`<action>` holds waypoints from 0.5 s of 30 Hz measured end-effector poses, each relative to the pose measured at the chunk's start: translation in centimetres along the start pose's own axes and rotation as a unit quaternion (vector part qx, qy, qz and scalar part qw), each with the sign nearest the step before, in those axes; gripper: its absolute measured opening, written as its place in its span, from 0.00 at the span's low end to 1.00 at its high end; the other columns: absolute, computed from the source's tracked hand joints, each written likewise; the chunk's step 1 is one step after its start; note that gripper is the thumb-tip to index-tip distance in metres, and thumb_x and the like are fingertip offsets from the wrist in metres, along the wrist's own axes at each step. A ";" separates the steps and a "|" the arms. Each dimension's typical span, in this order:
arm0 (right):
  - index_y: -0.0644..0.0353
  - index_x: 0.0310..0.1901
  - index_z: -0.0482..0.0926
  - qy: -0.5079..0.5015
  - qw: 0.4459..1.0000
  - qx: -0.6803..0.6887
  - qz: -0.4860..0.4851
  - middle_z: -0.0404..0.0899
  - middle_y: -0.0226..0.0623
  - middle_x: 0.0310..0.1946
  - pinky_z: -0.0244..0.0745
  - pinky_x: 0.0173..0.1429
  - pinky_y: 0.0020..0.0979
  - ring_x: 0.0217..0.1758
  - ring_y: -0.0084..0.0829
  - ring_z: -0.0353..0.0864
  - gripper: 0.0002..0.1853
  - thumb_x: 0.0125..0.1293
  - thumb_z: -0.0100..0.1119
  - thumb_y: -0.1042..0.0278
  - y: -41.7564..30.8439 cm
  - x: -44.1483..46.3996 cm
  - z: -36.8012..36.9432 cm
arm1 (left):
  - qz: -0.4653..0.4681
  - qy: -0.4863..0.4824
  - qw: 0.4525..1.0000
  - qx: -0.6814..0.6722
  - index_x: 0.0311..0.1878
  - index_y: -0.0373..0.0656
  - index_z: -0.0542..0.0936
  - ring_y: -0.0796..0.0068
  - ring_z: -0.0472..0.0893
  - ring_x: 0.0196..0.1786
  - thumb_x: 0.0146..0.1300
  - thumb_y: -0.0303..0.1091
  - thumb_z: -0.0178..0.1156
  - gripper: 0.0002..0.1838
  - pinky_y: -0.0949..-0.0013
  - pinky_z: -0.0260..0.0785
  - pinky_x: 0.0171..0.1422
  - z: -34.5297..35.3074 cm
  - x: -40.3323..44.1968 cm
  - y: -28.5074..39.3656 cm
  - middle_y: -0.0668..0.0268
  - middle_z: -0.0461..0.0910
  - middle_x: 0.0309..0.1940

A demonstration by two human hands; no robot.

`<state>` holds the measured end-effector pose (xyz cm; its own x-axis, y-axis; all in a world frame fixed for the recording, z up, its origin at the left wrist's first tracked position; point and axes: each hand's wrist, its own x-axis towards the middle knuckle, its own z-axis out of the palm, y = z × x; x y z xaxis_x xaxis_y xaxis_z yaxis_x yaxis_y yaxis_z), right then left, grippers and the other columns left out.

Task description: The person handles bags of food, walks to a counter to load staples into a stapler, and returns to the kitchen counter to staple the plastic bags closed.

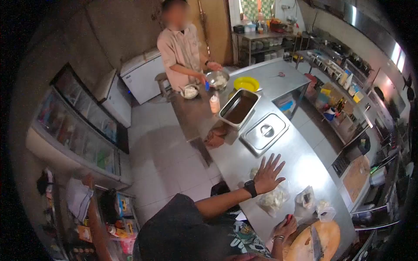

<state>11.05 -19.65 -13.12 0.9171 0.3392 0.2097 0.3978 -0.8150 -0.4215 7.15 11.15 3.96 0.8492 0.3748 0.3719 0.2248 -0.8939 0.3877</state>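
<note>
My left hand (269,176), with a dark watch on its wrist, is held out with fingers spread and holds nothing. It appears just above a clear plastic bag (273,202) of pale pieces on the steel table. Nearer my body, my right hand (285,228) is closed around a small red thing (288,218) whose kind I cannot make out. Beside that hand lies a round wooden chopping board (333,239) with a knife (316,245) on it. Two smaller plastic bags, one with dark and white contents (306,199) and one whitish (325,211), sit behind the board.
Farther along the steel table (300,165) are a lidded steel pan (264,132), a deep pan of brown liquid (239,108), a squeeze bottle (214,104) and a yellow plate (246,84). Across from me, a person (180,56) works at a metal bowl (217,80). Glass-fronted fridges (78,126) stand left.
</note>
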 end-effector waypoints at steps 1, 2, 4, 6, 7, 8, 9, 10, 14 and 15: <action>0.64 0.61 0.71 -0.022 1.000 -0.004 0.001 0.73 0.51 0.58 0.57 0.68 0.51 0.62 0.53 0.68 0.24 0.66 0.54 0.63 0.6 0.1 -0.2 | -0.021 -0.040 0.999 0.004 0.75 0.45 0.58 0.45 0.42 0.79 0.70 0.55 0.52 0.37 0.34 0.36 0.77 0.3 0.6 0.5 0.52 0.45 0.78; 0.65 0.61 0.70 -0.054 0.998 0.012 0.021 0.72 0.52 0.58 0.57 0.69 0.50 0.63 0.53 0.67 0.24 0.65 0.54 0.64 1.5 0.4 0.3 | -0.042 -0.064 0.997 0.022 0.75 0.46 0.59 0.44 0.41 0.79 0.70 0.57 0.50 0.37 0.35 0.36 0.78 0.6 1.0 0.5 0.52 0.46 0.78; 0.64 0.61 0.70 -0.034 0.999 -0.001 0.020 0.72 0.51 0.58 0.57 0.68 0.50 0.63 0.53 0.67 0.24 0.65 0.54 0.64 1.5 0.0 -0.2 | -0.069 -0.098 0.992 0.029 0.75 0.47 0.58 0.43 0.42 0.79 0.69 0.58 0.50 0.38 0.34 0.36 0.77 4.8 -0.3 -1.4 0.53 0.46 0.78; 0.64 0.61 0.70 0.001 0.998 -0.031 -0.056 0.73 0.50 0.57 0.58 0.68 0.50 0.63 0.52 0.67 0.24 0.65 0.54 0.64 0.0 -0.2 -0.9 | -0.092 -0.127 0.986 0.047 0.76 0.48 0.58 0.42 0.44 0.79 0.68 0.58 0.51 0.39 0.33 0.35 0.77 7.5 -1.3 -3.4 0.54 0.47 0.78; 0.64 0.61 0.70 0.009 0.998 -0.028 -0.055 0.73 0.50 0.57 0.58 0.68 0.50 0.63 0.52 0.67 0.24 0.65 0.54 0.64 0.0 0.0 -0.6 | -0.115 -0.178 0.976 0.048 0.76 0.49 0.57 0.41 0.43 0.78 0.68 0.59 0.50 0.38 0.32 0.35 0.76 8.0 -2.2 -4.0 0.54 0.47 0.78; 0.63 0.61 0.70 0.005 1.000 -0.017 -0.025 0.72 0.50 0.57 0.58 0.68 0.51 0.63 0.51 0.67 0.24 0.66 0.54 0.63 0.1 0.3 -0.2 | -0.137 -0.228 0.963 0.048 0.76 0.51 0.57 0.40 0.43 0.78 0.68 0.59 0.50 0.39 0.30 0.34 0.76 8.4 -2.6 -4.5 0.55 0.47 0.78; 0.63 0.62 0.70 -0.004 1.000 -0.009 0.010 0.72 0.50 0.57 0.58 0.68 0.51 0.63 0.51 0.67 0.24 0.66 0.54 0.63 0.3 -0.2 -0.4 | -0.134 -0.231 0.963 0.047 0.76 0.51 0.57 0.40 0.43 0.78 0.68 0.59 0.50 0.39 0.30 0.34 0.76 8.9 -3.4 -4.6 0.55 0.47 0.78; 0.63 0.62 0.70 -0.001 1.000 -0.008 0.015 0.72 0.50 0.57 0.58 0.68 0.51 0.63 0.51 0.67 0.24 0.66 0.54 0.63 -0.8 -0.2 -1.2 | -0.115 -0.207 0.969 0.068 0.76 0.52 0.57 0.41 0.43 0.78 0.68 0.59 0.50 0.39 0.31 0.34 0.76 9.1 -3.6 -4.9 0.54 0.47 0.78; 0.62 0.62 0.70 0.023 1.000 0.002 -0.009 0.72 0.50 0.57 0.58 0.67 0.51 0.63 0.51 0.67 0.24 0.66 0.54 0.62 -1.4 -0.5 -1.7 | -0.099 -0.206 0.971 0.077 0.77 0.52 0.56 0.41 0.44 0.78 0.69 0.60 0.49 0.39 0.31 0.35 0.76 8.6 -3.3 -4.6 0.53 0.47 0.78; 0.61 0.62 0.70 0.016 1.000 -0.002 -0.011 0.72 0.49 0.58 0.59 0.67 0.51 0.63 0.51 0.67 0.25 0.65 0.54 0.62 -0.7 -0.4 -1.1 | -0.097 -0.206 0.971 0.076 0.77 0.52 0.56 0.41 0.44 0.78 0.69 0.60 0.49 0.39 0.31 0.35 0.76 8.3 -2.7 -4.4 0.53 0.47 0.78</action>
<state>10.43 -19.76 -11.90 0.9070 0.3416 0.2465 0.4171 -0.8096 -0.4129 7.84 12.04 -5.70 0.8956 0.4382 -0.0768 0.4415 -0.8538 0.2758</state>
